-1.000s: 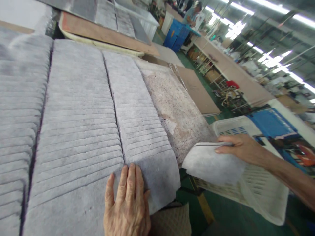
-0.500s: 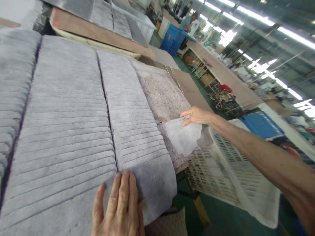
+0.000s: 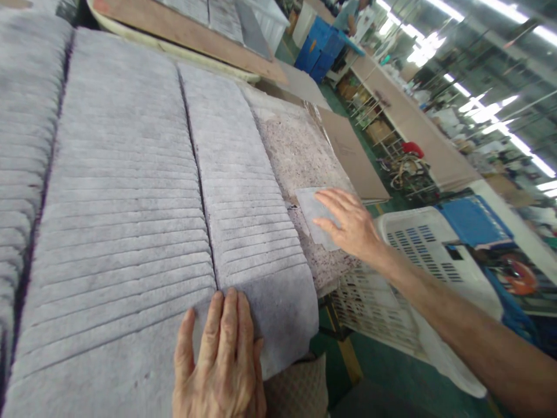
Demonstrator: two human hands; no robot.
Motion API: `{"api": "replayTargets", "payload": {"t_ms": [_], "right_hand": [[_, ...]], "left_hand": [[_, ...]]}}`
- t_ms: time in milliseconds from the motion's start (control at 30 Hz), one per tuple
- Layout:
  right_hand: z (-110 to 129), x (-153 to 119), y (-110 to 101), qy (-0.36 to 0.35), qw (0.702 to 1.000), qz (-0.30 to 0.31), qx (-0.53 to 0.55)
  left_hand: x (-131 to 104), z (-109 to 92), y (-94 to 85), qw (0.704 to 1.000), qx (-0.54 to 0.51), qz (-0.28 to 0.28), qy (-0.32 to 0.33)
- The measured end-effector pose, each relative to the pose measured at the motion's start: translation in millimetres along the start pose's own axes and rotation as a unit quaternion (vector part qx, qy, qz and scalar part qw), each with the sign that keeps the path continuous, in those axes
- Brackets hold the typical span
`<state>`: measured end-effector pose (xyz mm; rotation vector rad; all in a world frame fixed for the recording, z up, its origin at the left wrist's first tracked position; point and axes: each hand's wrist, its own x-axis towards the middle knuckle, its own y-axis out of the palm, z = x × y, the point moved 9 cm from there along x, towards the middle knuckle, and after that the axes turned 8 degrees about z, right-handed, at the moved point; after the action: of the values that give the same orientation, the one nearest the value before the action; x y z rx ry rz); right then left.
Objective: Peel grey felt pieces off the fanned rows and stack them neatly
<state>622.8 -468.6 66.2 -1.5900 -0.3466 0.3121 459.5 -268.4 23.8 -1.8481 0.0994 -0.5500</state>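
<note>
My left hand (image 3: 221, 354) lies flat with fingers stretched on the front end of the overlapping grey felt-like sheets (image 3: 117, 232). Beside them runs a narrower row of the same sheets (image 3: 248, 191), its darker front piece curving down at the table's edge. My right hand (image 3: 348, 223) rests over a small light grey piece (image 3: 319, 217), fingers spread with the thumb apart. That piece lies on the speckled, worn board (image 3: 300, 157) right of the rows. Part of it is hidden under my right hand.
A white plastic crate (image 3: 418, 232) stands to the right below the board. Cardboard (image 3: 352, 151) lies behind the board. Farther off are a blue box (image 3: 319, 49), a long workbench (image 3: 404, 122) and a person (image 3: 348, 17). Another row of layered sheets (image 3: 26, 145) borders the left.
My right hand has let go of the small piece's edge and opened over it; the piece now lies flatter on the board. The view has shifted slightly. My left hand stays on the sheets.
</note>
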Motion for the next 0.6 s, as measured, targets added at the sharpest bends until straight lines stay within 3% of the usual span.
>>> {"api": "replayTargets", "payload": {"t_ms": [100, 133, 267, 367, 500, 600], "right_hand": [[61, -40, -6, -0.081, 0.993, -0.043, 0.072], [72, -55, -6, -0.076, 0.991, -0.057, 0.098], [62, -130, 21, 0.142, 0.977, -0.07, 0.141], [68, -187, 66, 0.199, 0.971, -0.025, 0.134], [103, -238, 152, 0.161, 0.966, 0.131, 0.152], [128, -265, 200, 0.127, 0.955, 0.213, 0.162]], "left_hand": [[0, 0, -0.6, 1.0, -0.007, 0.004, -0.003], [1, 0, -0.3, 1.0, -0.01, 0.008, -0.005], [1, 0, 0.6, 1.0, -0.017, 0.023, -0.012], [2, 0, 0.3, 0.999, -0.021, 0.03, -0.014], [2, -1, 0.1, 0.999, -0.02, 0.04, -0.013], [2, -1, 0.2, 0.999, -0.02, 0.047, -0.011]]}}
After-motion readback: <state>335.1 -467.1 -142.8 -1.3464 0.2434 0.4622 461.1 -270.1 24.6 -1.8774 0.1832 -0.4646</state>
